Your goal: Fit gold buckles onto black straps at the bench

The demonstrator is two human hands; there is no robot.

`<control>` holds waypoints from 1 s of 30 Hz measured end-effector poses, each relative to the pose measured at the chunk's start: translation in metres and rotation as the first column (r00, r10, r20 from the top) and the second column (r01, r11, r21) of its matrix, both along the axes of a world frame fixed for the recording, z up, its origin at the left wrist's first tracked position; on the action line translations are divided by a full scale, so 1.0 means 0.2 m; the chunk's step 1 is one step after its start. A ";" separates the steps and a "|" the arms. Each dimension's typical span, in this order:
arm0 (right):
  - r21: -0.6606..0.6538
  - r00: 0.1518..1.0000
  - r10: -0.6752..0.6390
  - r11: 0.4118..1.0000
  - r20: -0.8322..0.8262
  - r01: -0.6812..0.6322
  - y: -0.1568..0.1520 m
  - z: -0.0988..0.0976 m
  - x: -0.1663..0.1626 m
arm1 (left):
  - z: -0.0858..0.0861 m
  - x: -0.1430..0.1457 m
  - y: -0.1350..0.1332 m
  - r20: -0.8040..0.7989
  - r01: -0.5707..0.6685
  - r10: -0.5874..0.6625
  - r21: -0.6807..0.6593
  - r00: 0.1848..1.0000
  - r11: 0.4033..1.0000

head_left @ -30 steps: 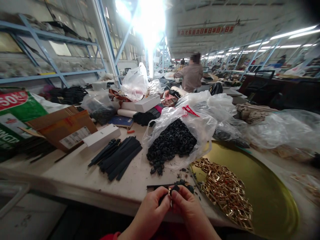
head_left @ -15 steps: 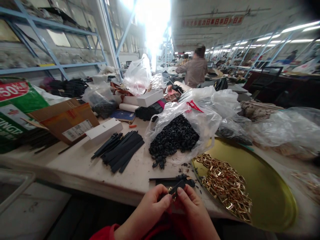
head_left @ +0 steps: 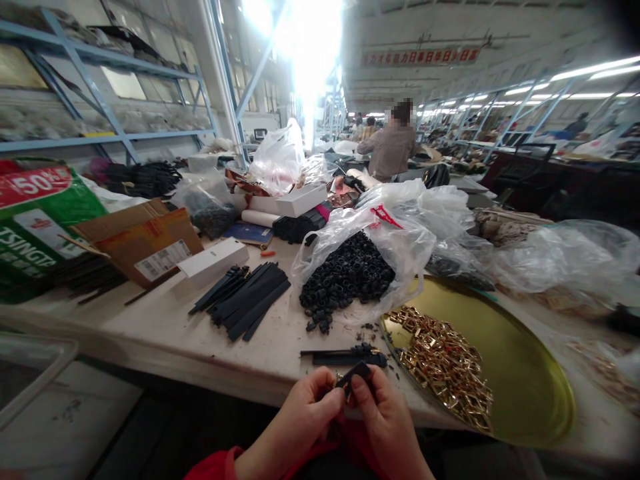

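Close to the table's front edge, my left hand (head_left: 314,405) and my right hand (head_left: 381,404) meet around a black strap (head_left: 360,373). Both are closed on it, thumbs on top. A bit of gold metal, apparently a buckle, shows between the fingertips; the fingers hide most of it. Just beyond my hands lie several finished-looking black straps with gold fittings (head_left: 345,357). Gold buckles (head_left: 450,360) are heaped on the left part of a round gold tray (head_left: 530,360) to the right. Small black loops (head_left: 347,277) spill from a clear plastic bag (head_left: 413,243) ahead.
Loose black strips (head_left: 250,300) lie left of the bag, near a white box (head_left: 213,260) and an open cardboard box (head_left: 145,243). More plastic bags (head_left: 565,257) crowd the right side. A person (head_left: 393,147) stands farther back. Blue shelving (head_left: 113,137) lines the left wall.
The view has shifted slightly. My hands stay together on the strap in nearly the same place, with the right fingers a little more curled over it.
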State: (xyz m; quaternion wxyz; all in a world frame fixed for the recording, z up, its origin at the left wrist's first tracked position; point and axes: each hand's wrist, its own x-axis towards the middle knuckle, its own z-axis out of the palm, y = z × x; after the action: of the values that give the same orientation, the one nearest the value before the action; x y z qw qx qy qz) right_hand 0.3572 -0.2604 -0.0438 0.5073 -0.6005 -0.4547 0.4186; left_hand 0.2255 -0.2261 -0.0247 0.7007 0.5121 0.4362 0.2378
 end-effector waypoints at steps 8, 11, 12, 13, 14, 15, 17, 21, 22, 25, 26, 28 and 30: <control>0.062 0.999 0.048 0.997 0.023 -0.049 0.00 -0.02 -0.01 | 0.00 -0.04 0.02 -0.113 0.059 -0.047 0.114 0.993 0.992; 0.115 0.985 0.054 0.991 0.164 -0.073 0.00 -0.04 0.02 | 0.01 -0.04 0.01 -0.233 0.072 -0.010 0.261 0.972 0.963; 0.079 0.987 0.060 0.994 0.151 -0.072 0.01 -0.05 0.02 | 0.02 -0.04 0.01 -0.267 0.093 -0.016 0.280 0.964 0.955; 0.041 0.990 0.061 0.997 0.124 -0.066 0.01 -0.05 0.03 | 0.03 -0.04 0.02 -0.291 0.117 -0.031 0.282 0.956 0.952; 0.013 0.993 0.072 0.997 0.096 -0.073 0.02 -0.06 0.04 | 0.03 -0.04 0.02 -0.309 0.139 -0.048 0.280 0.950 0.950; 0.006 0.993 0.090 0.996 0.071 -0.090 0.02 -0.06 0.04 | 0.04 -0.04 0.03 -0.322 0.156 -0.062 0.277 0.945 0.948; 0.028 0.990 0.133 0.990 0.053 -0.135 0.02 -0.04 0.04 | 0.05 -0.05 0.06 -0.347 0.156 -0.051 0.280 0.936 0.947; -0.014 0.945 0.301 0.953 0.131 -0.302 0.11 0.02 0.09 | 0.06 -0.05 0.14 -0.330 0.110 -0.005 0.300 0.944 0.948; -0.049 0.911 0.351 0.936 0.217 -0.349 0.16 0.04 0.12 | 0.05 -0.05 0.16 -0.310 0.125 -0.028 0.296 0.950 0.947; -0.149 0.699 0.303 0.950 0.648 -0.274 0.40 0.06 0.26 | 0.02 -0.05 0.22 -0.264 0.158 -0.084 0.271 0.961 0.949; -0.145 0.639 0.240 0.969 0.731 -0.198 0.50 0.05 0.31 | 0.01 -0.05 0.25 -0.253 0.133 -0.064 0.265 0.965 0.955; -0.137 0.549 0.174 0.985 0.818 -0.108 0.67 0.02 0.39 | 0.00 -0.05 0.29 -0.224 0.058 -0.003 0.241 0.974 0.969; -0.157 0.473 0.162 0.986 0.866 -0.052 0.79 -0.03 0.43 | -0.01 -0.05 0.32 -0.199 0.016 0.029 0.218 0.980 0.976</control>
State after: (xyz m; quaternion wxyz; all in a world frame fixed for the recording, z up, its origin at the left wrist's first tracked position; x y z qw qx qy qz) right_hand 0.4430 -0.1028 -0.0490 0.1439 -0.7266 -0.6629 0.1088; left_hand 0.2153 -0.1613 -0.0276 0.5919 0.6057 0.4776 0.2337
